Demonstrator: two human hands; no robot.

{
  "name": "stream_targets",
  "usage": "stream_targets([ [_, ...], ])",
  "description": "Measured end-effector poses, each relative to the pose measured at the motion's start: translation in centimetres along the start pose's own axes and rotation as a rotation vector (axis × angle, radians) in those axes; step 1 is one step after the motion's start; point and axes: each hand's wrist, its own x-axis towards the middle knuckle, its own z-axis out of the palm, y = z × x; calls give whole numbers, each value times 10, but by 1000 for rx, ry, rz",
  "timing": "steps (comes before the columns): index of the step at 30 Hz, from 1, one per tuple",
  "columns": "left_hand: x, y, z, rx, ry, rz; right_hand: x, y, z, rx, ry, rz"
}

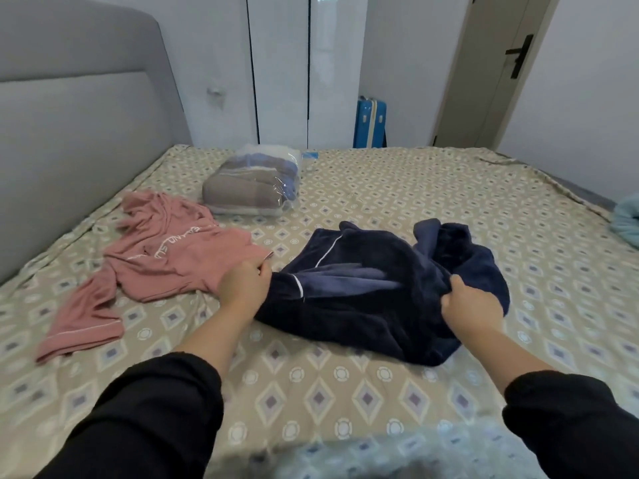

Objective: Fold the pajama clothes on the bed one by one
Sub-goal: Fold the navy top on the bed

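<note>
Both my left hand [243, 288] and right hand [472, 304] are bunching up the navy pajama [373, 299]. Looks thick, floppy fleece, so I'd grab the hem corners.

Grey padded headboard [69, 115] at left edge of bed [380, 188]. White glossy wardrobe doors [280, 63] beyond far edge, blue suitcase [369, 124] beside them. Beige door [484, 70] with dark handle [518, 55], right.

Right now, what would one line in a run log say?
navy pajama: crumpled on bed | left hand: grips its left edge | right hand: grips its right side | pink pajama: unfolded, alongside
</note>
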Motion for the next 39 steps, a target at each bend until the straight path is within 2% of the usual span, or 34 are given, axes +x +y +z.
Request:
stream_targets([
  [3,-35,4,-19,-130,-96,-16,-34,15,-8,62,-118,69],
  [5,-58,9,-31,-231,-349,14,-57,17,-16,71,-164,65],
  [8,-96,21,-55,-268,-902,-9,-86,25,-30,109,-221,151],
  [9,-106,24,-61,-314,-1002,-46,-94,29,-33,140,-228,198],
  [10,-114,27,-64,-355,-1014,-74,-102,33,-34,186,-204,229],
  [14,-127,27,-48,-265,-632,-39,-121,36,-33,291,31,100],
  [16,-131,22,-32,-230,-567,-53,-122,27,-32,304,111,-13],
  [18,-138,13,-11,-78,-539,-4,-117,13,-32,320,158,-132],
  [20,-142,5,9,74,-523,39,-108,-4,-30,297,137,-214],
  [23,-139,-1,30,147,-488,82,-91,-31,-23,243,40,-248],
  [27,-130,-3,56,224,-440,228,-61,-53,-6,185,-121,-198],
  [29,-133,-7,70,272,-421,315,-51,-52,8,249,-195,-128],
  [31,-132,-9,79,309,-378,398,-49,-49,23,321,-214,-77],
  [34,-127,-7,87,315,-364,494,-49,-50,38,263,-157,-77],
  [39,-124,-7,92,282,-426,327,-45,-42,26,390,-117,-80],
])
